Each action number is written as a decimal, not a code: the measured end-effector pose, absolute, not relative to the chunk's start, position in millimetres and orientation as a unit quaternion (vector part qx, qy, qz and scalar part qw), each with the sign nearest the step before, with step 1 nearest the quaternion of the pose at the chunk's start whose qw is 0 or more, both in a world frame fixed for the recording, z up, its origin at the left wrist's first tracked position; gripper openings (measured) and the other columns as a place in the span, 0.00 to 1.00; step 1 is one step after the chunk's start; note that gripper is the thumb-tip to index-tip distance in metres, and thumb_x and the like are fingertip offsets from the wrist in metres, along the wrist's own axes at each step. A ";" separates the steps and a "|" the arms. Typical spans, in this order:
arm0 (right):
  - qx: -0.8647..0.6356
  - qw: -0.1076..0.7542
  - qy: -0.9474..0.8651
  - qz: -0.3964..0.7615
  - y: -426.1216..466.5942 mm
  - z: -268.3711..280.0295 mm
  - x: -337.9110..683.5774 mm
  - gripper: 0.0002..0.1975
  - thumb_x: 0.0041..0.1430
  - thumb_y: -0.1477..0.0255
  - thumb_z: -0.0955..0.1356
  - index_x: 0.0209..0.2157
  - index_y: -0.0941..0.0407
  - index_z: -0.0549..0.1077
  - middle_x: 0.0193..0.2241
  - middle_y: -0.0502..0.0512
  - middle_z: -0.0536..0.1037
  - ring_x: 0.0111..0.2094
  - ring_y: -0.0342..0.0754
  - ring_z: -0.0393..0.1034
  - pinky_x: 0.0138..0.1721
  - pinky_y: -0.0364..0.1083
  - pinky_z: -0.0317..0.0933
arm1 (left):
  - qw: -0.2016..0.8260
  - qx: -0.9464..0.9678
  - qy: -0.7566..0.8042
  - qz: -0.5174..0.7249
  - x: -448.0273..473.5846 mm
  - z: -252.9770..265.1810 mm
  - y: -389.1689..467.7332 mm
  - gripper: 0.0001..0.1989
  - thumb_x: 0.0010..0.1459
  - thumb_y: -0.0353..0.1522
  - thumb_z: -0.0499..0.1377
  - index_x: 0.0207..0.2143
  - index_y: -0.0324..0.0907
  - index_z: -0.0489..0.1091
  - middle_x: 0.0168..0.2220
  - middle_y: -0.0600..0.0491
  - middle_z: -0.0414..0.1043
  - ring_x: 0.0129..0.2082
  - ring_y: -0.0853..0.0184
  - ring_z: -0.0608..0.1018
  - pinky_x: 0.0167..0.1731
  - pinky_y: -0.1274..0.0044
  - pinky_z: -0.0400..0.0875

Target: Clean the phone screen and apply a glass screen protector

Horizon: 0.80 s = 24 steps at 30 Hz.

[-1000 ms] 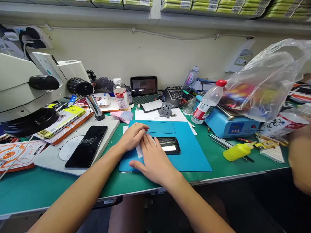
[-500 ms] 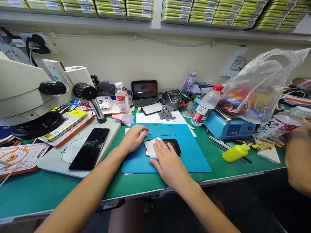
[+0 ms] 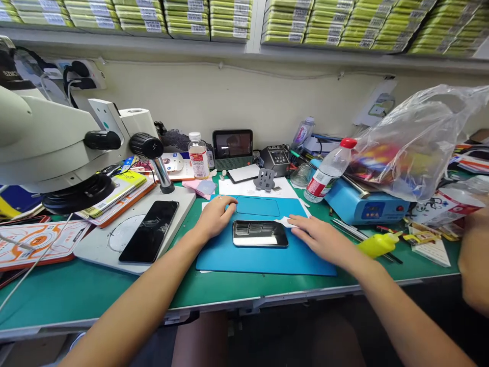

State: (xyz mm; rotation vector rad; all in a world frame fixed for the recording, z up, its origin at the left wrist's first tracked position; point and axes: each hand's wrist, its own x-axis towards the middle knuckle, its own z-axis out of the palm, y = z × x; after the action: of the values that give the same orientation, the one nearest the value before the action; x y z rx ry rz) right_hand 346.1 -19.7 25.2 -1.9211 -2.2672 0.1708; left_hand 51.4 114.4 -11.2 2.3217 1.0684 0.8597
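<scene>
A phone (image 3: 260,240) lies face up on the blue mat (image 3: 263,262), its dark screen reflecting light. Just past the phone's right end, my right hand (image 3: 319,237) holds a white wipe (image 3: 284,221) under its fingertips, pressed down near the mat. My left hand (image 3: 217,216) rests on the mat's left side, fingers loosely bent with a gap by the thumb and nothing visible in them. Beside its fingertips lies a thin dark rectangular outline (image 3: 257,206), behind the phone.
Left, a second phone (image 3: 148,232) lies on the microscope (image 3: 61,148) base. To the right are a red-capped bottle (image 3: 324,173), a blue device (image 3: 355,204), a yellow squeeze bottle (image 3: 378,244) and metal tools. Another person's arm (image 3: 476,255) is at the right edge.
My right hand has slid right with the wipe, off the phone's left part to beyond its right end, uncovering the screen. The left hand stays in place on the mat. The view shifted slightly.
</scene>
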 end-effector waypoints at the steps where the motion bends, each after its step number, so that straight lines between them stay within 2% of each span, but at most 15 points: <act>1: -0.638 0.063 -0.763 0.084 -13.3 31.2 348.4 0.25 0.68 0.57 0.61 0.59 0.53 0.75 0.59 0.57 0.75 0.60 0.63 0.70 0.60 0.64 0.64 | 0.218 0.833 0.402 0.311 51.6 -11.2 115.1 0.12 0.67 0.34 0.49 0.43 0.44 0.73 0.44 0.49 0.78 0.47 0.58 0.76 0.49 0.67 0.70; 4: -0.651 0.076 -0.747 0.111 9.8 44.1 346.3 0.31 0.66 0.50 0.61 0.61 0.54 0.73 0.59 0.59 0.75 0.58 0.64 0.72 0.57 0.61 0.67 | 0.209 0.813 0.450 0.306 52.3 -12.0 117.2 0.09 0.64 0.32 0.51 0.41 0.43 0.70 0.40 0.48 0.76 0.40 0.58 0.76 0.43 0.66 0.71; 6: -0.651 0.102 -0.745 0.105 29.7 45.9 339.4 0.32 0.66 0.51 0.62 0.62 0.57 0.72 0.60 0.61 0.74 0.60 0.64 0.70 0.59 0.61 0.65 | 0.203 0.807 0.467 0.298 53.2 -12.2 117.8 0.07 0.62 0.31 0.52 0.40 0.43 0.68 0.39 0.48 0.75 0.38 0.58 0.76 0.40 0.65 0.71; 10: -0.608 0.115 -0.778 0.114 70.5 35.7 329.7 0.31 0.63 0.57 0.67 0.63 0.57 0.69 0.62 0.61 0.72 0.62 0.61 0.68 0.61 0.58 0.62 | 0.192 0.813 0.471 0.282 54.7 -10.6 117.9 0.07 0.59 0.28 0.53 0.40 0.43 0.67 0.40 0.48 0.74 0.41 0.57 0.76 0.42 0.65 0.71; 14: -0.564 0.111 -0.806 0.139 88.4 20.3 337.8 0.35 0.58 0.58 0.71 0.64 0.56 0.68 0.64 0.60 0.71 0.62 0.60 0.67 0.62 0.57 0.62 | 0.187 0.820 0.470 0.269 55.5 -9.2 118.4 0.07 0.61 0.30 0.54 0.42 0.43 0.67 0.42 0.48 0.75 0.44 0.57 0.76 0.43 0.65 0.72; 18: -0.548 0.122 -0.815 0.143 87.5 8.4 347.0 0.33 0.61 0.59 0.69 0.64 0.57 0.68 0.64 0.62 0.70 0.63 0.60 0.65 0.63 0.58 0.59 | 0.193 0.822 0.469 0.259 58.8 -10.2 118.1 0.08 0.63 0.32 0.54 0.44 0.43 0.67 0.43 0.47 0.75 0.45 0.56 0.75 0.45 0.64 0.71; 24: -0.534 0.160 -0.822 0.120 88.7 0.6 346.3 0.31 0.62 0.59 0.68 0.64 0.56 0.68 0.62 0.62 0.73 0.61 0.62 0.67 0.61 0.61 0.62 | 0.203 0.825 0.455 0.268 61.4 -10.2 116.3 0.09 0.65 0.34 0.54 0.45 0.42 0.68 0.46 0.48 0.75 0.46 0.58 0.75 0.47 0.65 0.70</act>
State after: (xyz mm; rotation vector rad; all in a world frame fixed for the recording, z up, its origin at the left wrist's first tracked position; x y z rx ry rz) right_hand 346.3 88.7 0.6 -1.5243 -2.3472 0.3419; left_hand 61.4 116.3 -10.2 2.3020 1.2702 0.7473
